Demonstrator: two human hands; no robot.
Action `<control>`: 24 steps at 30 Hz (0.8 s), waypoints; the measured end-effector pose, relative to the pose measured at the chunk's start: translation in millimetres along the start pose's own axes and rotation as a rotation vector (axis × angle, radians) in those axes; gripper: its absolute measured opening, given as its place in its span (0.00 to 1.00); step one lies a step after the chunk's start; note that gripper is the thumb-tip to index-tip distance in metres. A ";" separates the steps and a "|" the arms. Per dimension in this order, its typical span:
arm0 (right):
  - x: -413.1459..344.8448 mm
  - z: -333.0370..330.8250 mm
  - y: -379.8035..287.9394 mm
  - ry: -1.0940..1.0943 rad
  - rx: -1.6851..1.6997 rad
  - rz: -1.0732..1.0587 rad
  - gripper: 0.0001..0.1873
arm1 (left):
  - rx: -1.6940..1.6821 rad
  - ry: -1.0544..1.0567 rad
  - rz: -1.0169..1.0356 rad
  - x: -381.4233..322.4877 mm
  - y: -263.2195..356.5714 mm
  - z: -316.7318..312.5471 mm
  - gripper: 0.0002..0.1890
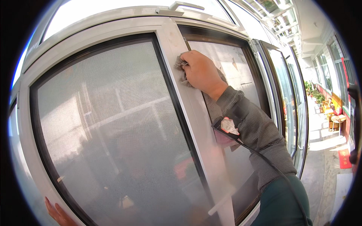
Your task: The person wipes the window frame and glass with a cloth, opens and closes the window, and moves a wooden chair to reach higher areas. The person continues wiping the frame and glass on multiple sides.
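Gripped in my right hand (202, 70) is a grey cloth (181, 67), pressed against the white window frame's upright (195, 110) between two panels; part of the cloth hangs behind the wrist. A dark device with a cable is on my right forearm, over a striped sleeve. My left hand (58, 212) touches the white frame at the bottom left, fingers apart, only partly in view. Between the hands is a window panel with a fine mesh screen (113, 127) in a black inner edge.
A white window handle (186, 6) sticks out at the top. Opened window sashes (285, 104) stand at the right. Beyond them runs a walkway (319, 158) with a red mat (344, 158), a small stool (338, 118), chairs and potted plants (318, 97).
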State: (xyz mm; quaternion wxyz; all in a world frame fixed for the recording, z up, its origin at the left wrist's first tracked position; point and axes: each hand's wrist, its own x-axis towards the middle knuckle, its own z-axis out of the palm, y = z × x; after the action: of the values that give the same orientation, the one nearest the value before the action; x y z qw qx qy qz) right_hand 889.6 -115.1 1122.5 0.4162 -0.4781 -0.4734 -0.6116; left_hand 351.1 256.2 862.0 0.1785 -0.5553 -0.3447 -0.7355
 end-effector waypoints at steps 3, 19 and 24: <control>10.0 5.6 0.1 0.097 -0.003 -0.081 0.10 | -0.003 -0.001 0.003 -0.3 -2.2 0.1 0.33; -37.3 25.5 -19.4 0.219 0.015 -0.179 0.09 | -0.027 -0.028 -0.130 1.4 27.9 -0.5 0.36; -158.1 1.0 -39.1 -0.087 0.116 -0.131 0.09 | 0.029 -0.027 -0.053 14.7 28.1 4.0 0.37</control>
State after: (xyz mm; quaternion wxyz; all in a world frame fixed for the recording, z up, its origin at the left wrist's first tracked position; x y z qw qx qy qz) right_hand 883.2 -97.1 960.8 0.3813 -0.4475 -0.5558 -0.5877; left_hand 367.3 241.1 885.1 0.1622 -0.5533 -0.3724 -0.7272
